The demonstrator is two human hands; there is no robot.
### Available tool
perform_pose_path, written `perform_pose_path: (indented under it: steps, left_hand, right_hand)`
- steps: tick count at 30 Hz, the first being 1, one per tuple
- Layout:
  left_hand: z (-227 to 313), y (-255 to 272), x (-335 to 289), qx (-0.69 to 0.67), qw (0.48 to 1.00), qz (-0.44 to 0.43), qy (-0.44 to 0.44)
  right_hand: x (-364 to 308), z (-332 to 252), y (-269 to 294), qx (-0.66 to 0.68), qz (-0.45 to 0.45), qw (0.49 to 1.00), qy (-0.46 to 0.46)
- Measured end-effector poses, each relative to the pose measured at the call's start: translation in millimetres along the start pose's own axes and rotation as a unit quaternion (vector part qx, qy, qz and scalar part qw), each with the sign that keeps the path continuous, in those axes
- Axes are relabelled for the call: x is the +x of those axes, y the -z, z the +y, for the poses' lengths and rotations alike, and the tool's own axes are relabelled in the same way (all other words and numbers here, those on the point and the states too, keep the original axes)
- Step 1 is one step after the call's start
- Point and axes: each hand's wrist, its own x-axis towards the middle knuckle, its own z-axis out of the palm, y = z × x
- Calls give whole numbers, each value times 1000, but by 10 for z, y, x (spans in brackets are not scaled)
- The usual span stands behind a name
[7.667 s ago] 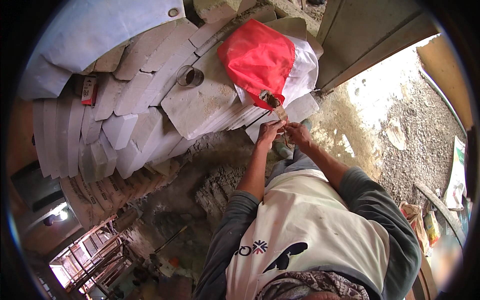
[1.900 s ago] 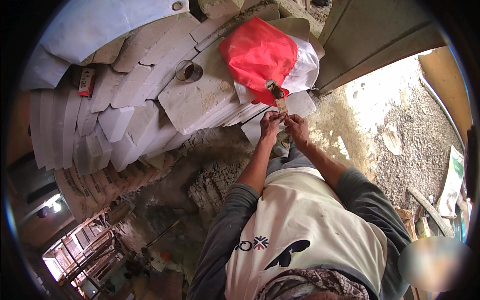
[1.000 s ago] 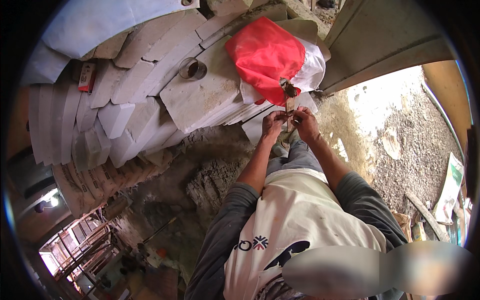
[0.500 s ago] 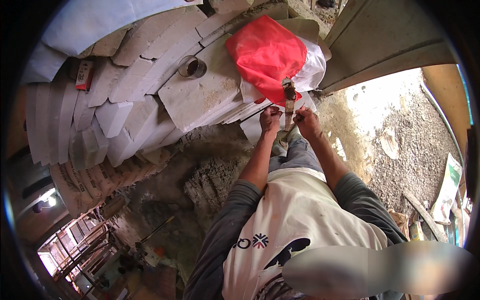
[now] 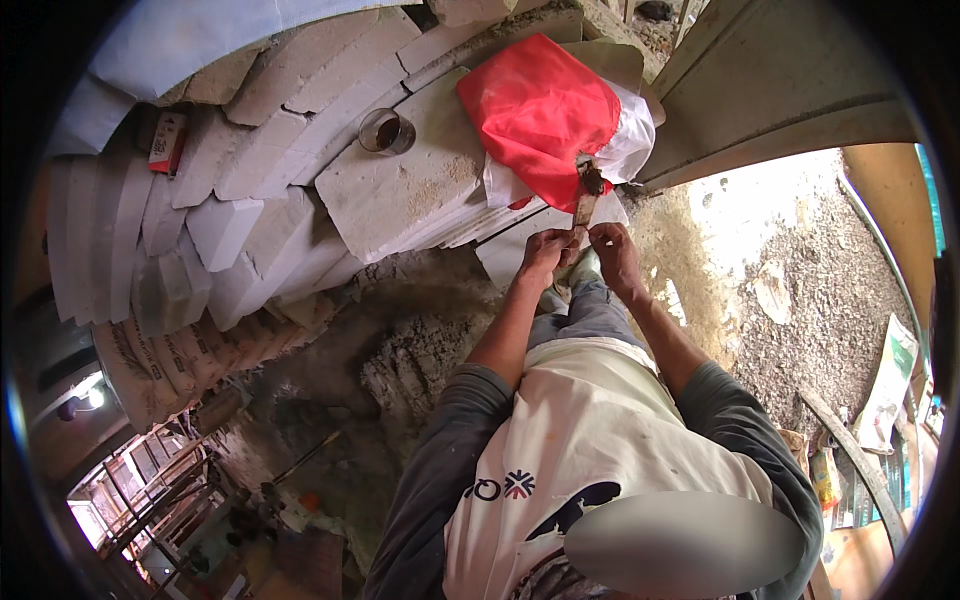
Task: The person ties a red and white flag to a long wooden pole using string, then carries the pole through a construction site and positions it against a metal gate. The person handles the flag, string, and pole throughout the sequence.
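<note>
Both hands [image 5: 580, 255] raised together, fingers pinched, forearms extended

We hold a small, thin rusty metal tool [image 5: 586, 200] upright between both hands: our left hand [image 5: 545, 257] pinches its lower end from the left, our right hand [image 5: 612, 250] grips it just beside, from the right. Its dark upper end stands in front of a bright red cloth bag [image 5: 540, 110] lying over white fabric [image 5: 628, 150] on the far stack of pale grey stone slabs [image 5: 410, 190]. A round glass jar [image 5: 385, 130] sits on a slab to the left of the bag. Gravel ground [image 5: 800, 280] spreads on the right.
</note>
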Motion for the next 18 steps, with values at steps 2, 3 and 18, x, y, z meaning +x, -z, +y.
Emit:
perform_pose_path:
  steps: [2,3,18]
  left_hand:
    - [56,-73,-67,-46,999,-15,8]
    - [74,-133,-99,-65,998,-15,3]
    - [-124,-183,-188,-114,992,-42,-41]
  right_hand:
    - [-16,51,-61,-14,13,997,76]
    - [-22,80,-85,-22,20,993,113]
    - [-15,-207,-129,-107,-50,981,154]
